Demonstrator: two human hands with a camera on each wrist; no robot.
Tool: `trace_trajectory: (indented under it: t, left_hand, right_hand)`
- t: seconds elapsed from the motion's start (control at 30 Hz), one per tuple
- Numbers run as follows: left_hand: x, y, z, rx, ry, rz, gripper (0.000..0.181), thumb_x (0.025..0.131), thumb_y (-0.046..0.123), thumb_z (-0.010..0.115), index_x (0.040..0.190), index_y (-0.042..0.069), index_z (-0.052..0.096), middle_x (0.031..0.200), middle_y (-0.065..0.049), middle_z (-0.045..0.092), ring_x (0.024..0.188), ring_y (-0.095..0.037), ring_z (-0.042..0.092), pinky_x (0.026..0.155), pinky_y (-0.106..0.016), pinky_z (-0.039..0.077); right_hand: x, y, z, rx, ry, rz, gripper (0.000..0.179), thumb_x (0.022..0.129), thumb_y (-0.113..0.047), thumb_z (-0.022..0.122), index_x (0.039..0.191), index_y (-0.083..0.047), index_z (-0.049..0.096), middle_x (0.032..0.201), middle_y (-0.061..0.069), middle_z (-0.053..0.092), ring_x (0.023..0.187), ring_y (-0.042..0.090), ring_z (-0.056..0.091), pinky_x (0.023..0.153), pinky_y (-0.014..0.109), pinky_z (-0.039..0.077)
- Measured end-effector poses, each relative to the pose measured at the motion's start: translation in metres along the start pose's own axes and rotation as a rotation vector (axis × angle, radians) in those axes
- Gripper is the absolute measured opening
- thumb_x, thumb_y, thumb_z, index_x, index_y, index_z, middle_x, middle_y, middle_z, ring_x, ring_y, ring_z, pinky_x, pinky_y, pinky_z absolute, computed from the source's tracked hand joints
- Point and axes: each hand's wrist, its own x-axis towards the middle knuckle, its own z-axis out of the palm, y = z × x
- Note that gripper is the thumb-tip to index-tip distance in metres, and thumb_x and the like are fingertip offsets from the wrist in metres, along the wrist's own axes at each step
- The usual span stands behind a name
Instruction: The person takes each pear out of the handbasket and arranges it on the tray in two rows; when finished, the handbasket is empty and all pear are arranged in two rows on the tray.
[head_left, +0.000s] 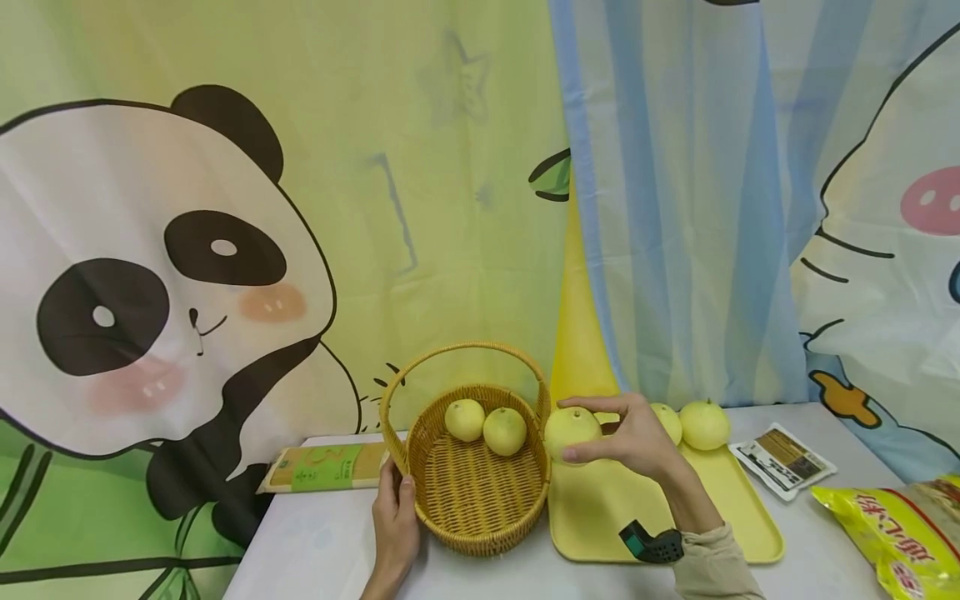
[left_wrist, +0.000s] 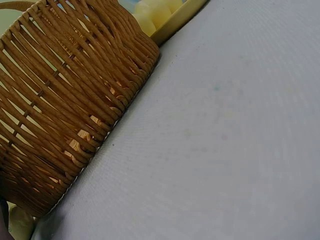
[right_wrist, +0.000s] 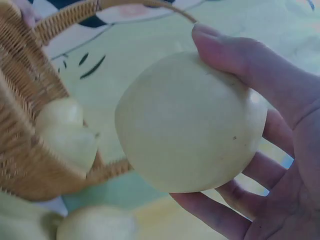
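Observation:
A pale yellow-green round melon [head_left: 573,434] is in my right hand [head_left: 637,437], thumb and fingers spread round it. It is held up beside the right rim of a brown wicker basket [head_left: 483,546]. Two similar melons, a left one [head_left: 465,419] and a right one [head_left: 505,431], lie inside toward the back. My left hand [head_left: 396,521] holds the basket's left side near the foot of the handle; its fingers are partly hidden there. In the left wrist view the woven wall [left_wrist: 75,95] fills the left part, and the hand barely shows.
A yellow tray [head_left: 600,533] stands right of the basket, with more melons [head_left: 705,425] at its back. Farther right lie a white-and-brown packet [head_left: 783,461] and a yellow bag [head_left: 900,533]. Left of the basket is a green-labelled package [head_left: 326,467]. A printed curtain [head_left: 465,208] hangs behind the table.

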Motion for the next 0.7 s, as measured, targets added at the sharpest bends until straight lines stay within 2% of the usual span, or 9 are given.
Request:
trace_trajectory:
  t: [0.17,0.23,0.3,0.37,0.43,0.53,0.7]
  left_hand:
    - [-0.001,0.001,0.000,0.006,-0.003,-0.015,0.048,0.116,0.023,0.042,0.161,0.007,0.041,0.151,-0.021,0.059,0.137,-0.036,0.060,0.101,-0.001,0.039]
    - [-0.001,0.001,0.000,0.004,0.001,-0.021,0.048,0.116,0.023,0.042,0.161,0.008,0.041,0.151,-0.020,0.060,0.137,-0.035,0.061,0.100,-0.001,0.040]
    - [-0.001,0.001,0.000,-0.001,0.000,-0.024,0.047,0.116,0.023,0.043,0.161,0.008,0.042,0.150,-0.019,0.060,0.136,-0.034,0.061,0.099,-0.001,0.040]
    - [0.000,0.001,0.000,-0.001,-0.004,-0.031,0.048,0.116,0.023,0.042,0.161,0.008,0.041,0.151,-0.019,0.060,0.137,-0.033,0.060,0.099,0.000,0.040]
    - [0.000,0.000,0.000,0.000,-0.009,-0.036,0.048,0.115,0.023,0.042,0.161,0.008,0.041,0.153,-0.019,0.058,0.139,-0.032,0.059,0.100,0.001,0.038]
    - [0.000,0.000,0.000,-0.001,-0.009,-0.040,0.048,0.115,0.020,0.042,0.161,0.008,0.041,0.154,-0.019,0.058,0.140,-0.030,0.058,0.101,0.001,0.037]
    - [0.001,0.000,0.000,-0.004,-0.002,-0.034,0.047,0.114,0.018,0.043,0.160,0.008,0.042,0.153,-0.018,0.059,0.138,-0.028,0.058,0.100,0.001,0.038]
  right_hand:
    - [-0.005,0.015,-0.010,-0.047,0.046,0.028,0.058,0.074,-0.019,0.099,0.128,-0.014,0.079,0.137,0.013,0.072,0.117,0.010,0.069,0.081,0.036,0.066]
    - [-0.005,0.022,-0.011,-0.068,0.056,0.037,0.059,0.072,-0.021,0.100,0.127,-0.015,0.079,0.136,0.011,0.073,0.112,0.009,0.069,0.076,0.035,0.065]
    - [-0.005,0.031,-0.012,-0.096,0.060,0.047,0.059,0.071,-0.024,0.101,0.125,-0.015,0.080,0.134,0.012,0.074,0.103,0.014,0.070,0.066,0.033,0.063]
    - [-0.004,0.040,-0.011,-0.127,0.062,0.055,0.060,0.069,-0.027,0.101,0.125,-0.015,0.080,0.133,0.012,0.075,0.103,0.023,0.072,0.063,0.031,0.062]
    - [-0.003,0.049,-0.010,-0.152,0.061,0.060,0.060,0.069,-0.029,0.102,0.123,-0.016,0.081,0.132,0.011,0.075,0.108,0.033,0.073,0.065,0.030,0.062]
    - [-0.003,0.060,-0.007,-0.172,0.054,0.063,0.058,0.068,-0.031,0.102,0.121,-0.019,0.082,0.130,0.010,0.076,0.127,0.042,0.066,0.078,0.029,0.064]
    - [-0.002,0.070,-0.001,-0.211,0.038,0.056,0.057,0.067,-0.036,0.102,0.118,-0.019,0.083,0.122,0.006,0.079,0.126,0.041,0.067,0.084,0.034,0.064]
